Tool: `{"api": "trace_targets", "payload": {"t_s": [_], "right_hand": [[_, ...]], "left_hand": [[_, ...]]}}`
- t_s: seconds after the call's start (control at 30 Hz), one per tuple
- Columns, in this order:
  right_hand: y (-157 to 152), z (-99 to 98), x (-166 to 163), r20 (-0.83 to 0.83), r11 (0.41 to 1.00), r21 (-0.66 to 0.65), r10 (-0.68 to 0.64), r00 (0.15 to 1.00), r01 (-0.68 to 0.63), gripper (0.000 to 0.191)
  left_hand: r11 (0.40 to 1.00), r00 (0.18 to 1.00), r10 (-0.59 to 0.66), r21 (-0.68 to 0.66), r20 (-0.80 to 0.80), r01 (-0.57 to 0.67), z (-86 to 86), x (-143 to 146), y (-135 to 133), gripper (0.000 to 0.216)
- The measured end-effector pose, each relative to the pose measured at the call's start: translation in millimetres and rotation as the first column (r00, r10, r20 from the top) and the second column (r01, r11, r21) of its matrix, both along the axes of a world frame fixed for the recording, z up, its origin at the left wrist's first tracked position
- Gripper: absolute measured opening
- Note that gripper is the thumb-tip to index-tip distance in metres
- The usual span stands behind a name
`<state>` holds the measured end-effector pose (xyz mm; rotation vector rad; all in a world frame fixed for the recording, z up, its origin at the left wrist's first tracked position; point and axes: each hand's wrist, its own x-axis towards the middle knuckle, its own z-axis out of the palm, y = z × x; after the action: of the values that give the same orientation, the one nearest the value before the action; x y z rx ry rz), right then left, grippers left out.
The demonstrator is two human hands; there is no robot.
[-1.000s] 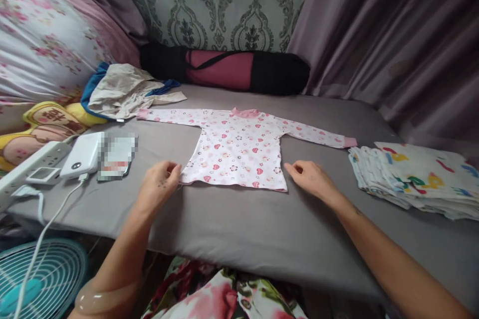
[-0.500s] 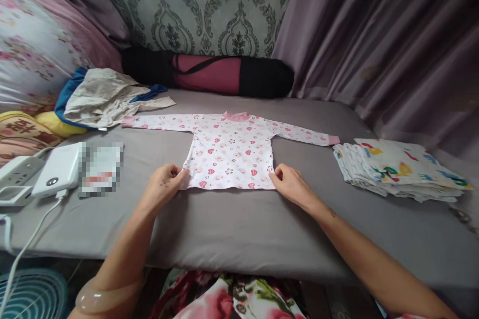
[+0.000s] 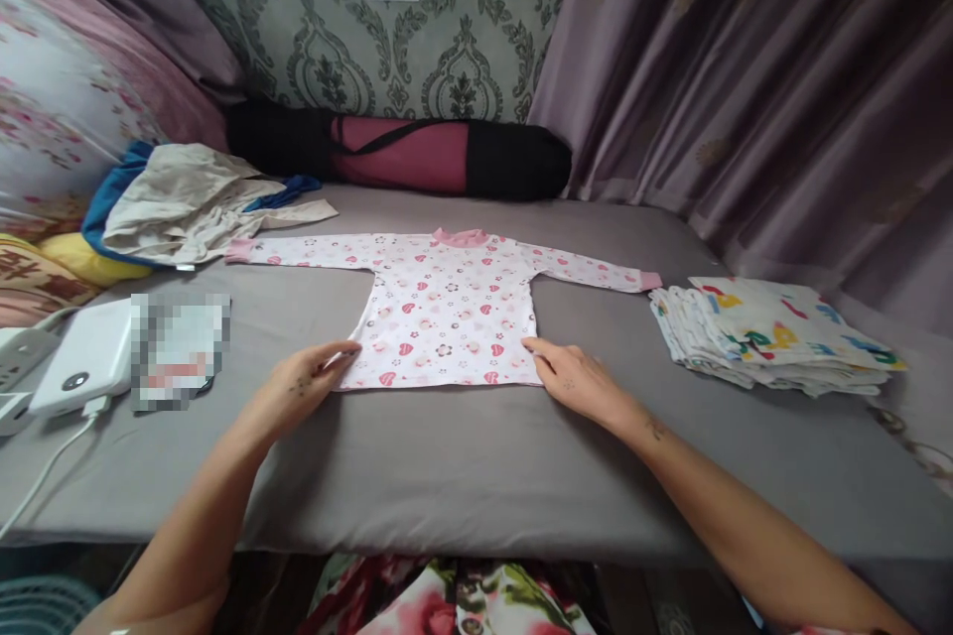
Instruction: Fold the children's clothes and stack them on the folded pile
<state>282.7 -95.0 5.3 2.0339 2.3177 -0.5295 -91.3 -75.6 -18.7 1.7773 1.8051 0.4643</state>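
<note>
A small white long-sleeved shirt (image 3: 447, 313) with pink hearts and a pink collar lies spread flat on the grey surface (image 3: 462, 476), sleeves stretched to both sides. My left hand (image 3: 298, 385) rests flat at the shirt's lower left corner, fingers stretched out and touching the hem. My right hand (image 3: 573, 377) lies flat at the lower right corner, fingers extended against the hem's edge.
A stack of folded white cloths with coloured prints (image 3: 766, 332) sits at the right. A heap of beige and blue clothes (image 3: 186, 203) lies at the back left. A white power bank (image 3: 81, 367) with a cable is at the left edge. A black and pink roll bag (image 3: 402, 154) lies along the wall.
Both hands went from pinching the hem's corners to lying flat with fingers stretched. The view has shifted a little to the right.
</note>
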Motion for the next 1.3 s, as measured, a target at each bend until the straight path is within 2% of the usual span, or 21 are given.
{"api": "trace_targets", "payload": {"t_s": [0.13,0.23,0.27,0.33,0.37,0.4,0.47,0.53,0.6,0.63,0.7,0.77,0.9,1.0,1.17,1.3], "right_hand": [[-5,5.6,3,0.131,0.999,-0.042,0.015,0.991,-0.009,0.042],[-1,20.3,5,0.18,0.994,-0.094,0.064,0.982,-0.048,0.038],[4,26.0,3,0.2,0.992,-0.109,0.081,0.976,-0.06,0.034],[21,33.7,-10,0.235,0.992,-0.108,0.088,0.968,-0.064,0.031],[32,34.1,-21,0.241,0.995,-0.079,0.077,0.968,-0.06,0.033],[45,31.7,-34,0.22,0.998,-0.025,0.064,0.973,-0.06,0.036],[71,18.0,-65,0.106,0.984,0.12,0.117,0.987,-0.13,0.039],[94,-3.7,-94,0.026,0.956,0.246,0.156,0.987,-0.158,0.045],[109,-26.2,-111,-0.017,0.953,0.275,0.136,0.991,-0.126,0.052],[113,-35.6,-115,-0.044,0.956,0.27,0.126,0.991,-0.11,0.053],[116,-48.5,-111,-0.08,0.961,0.263,0.113,0.99,-0.088,0.057],[115,-53.6,-95,-0.084,0.965,0.255,0.086,0.993,-0.062,0.061],[113,-54.0,-51,-0.047,0.974,0.229,0.005,0.999,0.006,0.065],[112,-54.7,-29,-0.031,0.972,0.233,0.011,0.999,-0.004,0.062],[113,-45.9,-29,0.027,0.973,0.226,0.029,0.999,-0.035,0.059],[114,-34.5,-61,0.106,0.977,0.206,-0.075,0.992,0.052,0.056]], "left_hand": [[0.997,0.993,-0.072,-0.038,-0.094,0.069,0.7,-10,-2,0.055],[0.98,0.982,-0.16,-0.139,-0.102,0.146,14.1,-16,7,0.054],[0.979,0.977,-0.171,-0.132,-0.129,0.154,19.3,-15,14,0.051],[0.986,0.963,-0.163,-0.005,-0.215,0.166,26.6,-1,32,0.043],[0.978,0.956,-0.14,0.118,-0.257,0.175,27.4,12,44,0.04],[0.95,0.949,-0.166,0.215,-0.268,0.226,25.9,28,56,0.037],[0.881,0.915,-0.291,0.296,-0.279,0.37,15.6,66,78,0.035],[0.807,0.876,-0.375,0.358,-0.304,0.47,-2.0,102,97,0.039],[0.791,0.858,-0.363,0.366,-0.364,0.49,-21.5,124,109,0.038],[0.804,0.863,-0.33,0.364,-0.383,0.47,-30.2,127,113,0.039],[0.836,0.861,-0.284,0.331,-0.421,0.437,-42.8,119,117,0.047],[0.86,0.853,-0.266,0.289,-0.448,0.42,-48.0,98,119,0.057],[0.892,0.842,-0.286,0.194,-0.458,0.409,-46.3,54,121,0.066],[0.894,0.826,-0.314,0.147,-0.468,0.423,-43.7,38,123,0.068],[0.877,0.769,-0.336,0.118,-0.544,0.466,-28.9,44,121,0.064],[0.85,0.721,-0.28,0.186,-0.634,0.494,-13.6,78,103,0.046]]}}
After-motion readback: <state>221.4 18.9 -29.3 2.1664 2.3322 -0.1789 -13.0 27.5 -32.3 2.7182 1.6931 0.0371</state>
